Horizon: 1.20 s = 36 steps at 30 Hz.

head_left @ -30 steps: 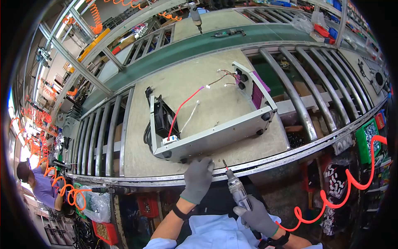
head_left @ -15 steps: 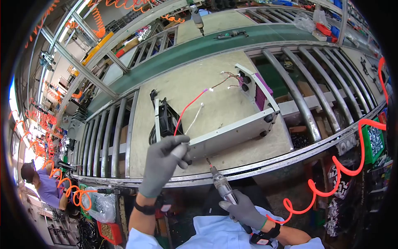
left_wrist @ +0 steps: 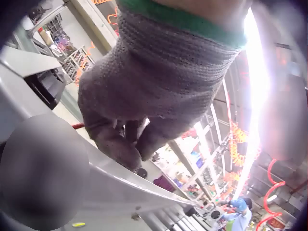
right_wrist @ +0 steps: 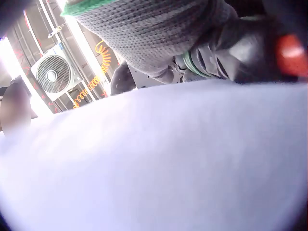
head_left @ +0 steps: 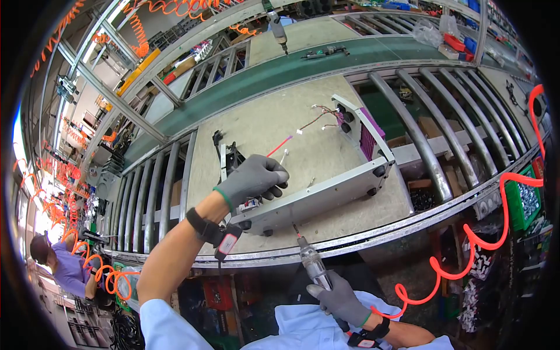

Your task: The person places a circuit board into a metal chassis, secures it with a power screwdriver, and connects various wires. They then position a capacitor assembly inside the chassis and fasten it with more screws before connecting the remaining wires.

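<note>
My gloved left hand [head_left: 251,178] reaches over the near wall of a grey metal chassis [head_left: 326,195], fingers bent downward. In the left wrist view, the fingers [left_wrist: 115,147] curl towards the thumb above the metal edge; I cannot tell whether something small is between them. A red wire [head_left: 279,146] and a white wire [head_left: 285,155] stick up just beyond this hand, which partly hides a black part [head_left: 234,156] at the chassis's left end. My right hand [head_left: 341,298] grips an air screwdriver [head_left: 314,262], its bit pointing at the near wall. A light-blue sleeve or shirt covers most of the right wrist view.
The chassis stands on a pale board [head_left: 239,125] between metal rollers [head_left: 411,125]. A purple finned part [head_left: 368,140] and brown wires [head_left: 318,118] are at its right end. A red coiled hose [head_left: 455,277] hangs at the right, beside a green bin [head_left: 522,201]. Another person [head_left: 70,271] is at far left.
My left hand has risen from the chassis's front edge, passed left, then swung over its near wall. The screwdriver has shifted slightly left and stays in my right hand.
</note>
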Each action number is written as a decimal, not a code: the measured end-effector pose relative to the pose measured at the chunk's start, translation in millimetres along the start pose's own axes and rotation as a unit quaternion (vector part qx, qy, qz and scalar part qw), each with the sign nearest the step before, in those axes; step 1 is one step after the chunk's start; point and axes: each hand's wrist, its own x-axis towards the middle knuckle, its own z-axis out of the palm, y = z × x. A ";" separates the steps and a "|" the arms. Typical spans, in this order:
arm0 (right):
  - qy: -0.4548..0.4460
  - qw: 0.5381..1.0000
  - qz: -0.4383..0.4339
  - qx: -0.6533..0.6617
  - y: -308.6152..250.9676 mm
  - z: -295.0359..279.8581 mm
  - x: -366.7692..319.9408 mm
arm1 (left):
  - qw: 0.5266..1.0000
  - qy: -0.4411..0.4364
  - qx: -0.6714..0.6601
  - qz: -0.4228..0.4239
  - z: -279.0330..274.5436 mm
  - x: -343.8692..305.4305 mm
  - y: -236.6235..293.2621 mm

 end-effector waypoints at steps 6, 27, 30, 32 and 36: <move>0.007 0.998 0.002 0.062 0.8 11.9 1.0 | 0.971 -0.089 0.224 0.007 10.3 41.1 -8.6; -0.034 0.991 0.033 0.122 8.1 13.2 5.7 | 0.853 -0.219 0.473 0.016 36.9 117.1 -85.5; -0.048 0.988 0.030 0.142 12.5 13.6 7.5 | 0.887 -0.207 0.410 -0.042 35.7 108.6 -82.2; -0.054 0.985 0.036 0.157 11.9 15.5 9.0 | 0.871 -0.242 0.424 -0.045 35.7 115.7 -87.9; -0.053 0.984 0.037 0.167 10.6 20.2 8.1 | 0.775 -0.285 0.561 0.060 34.0 137.4 -112.4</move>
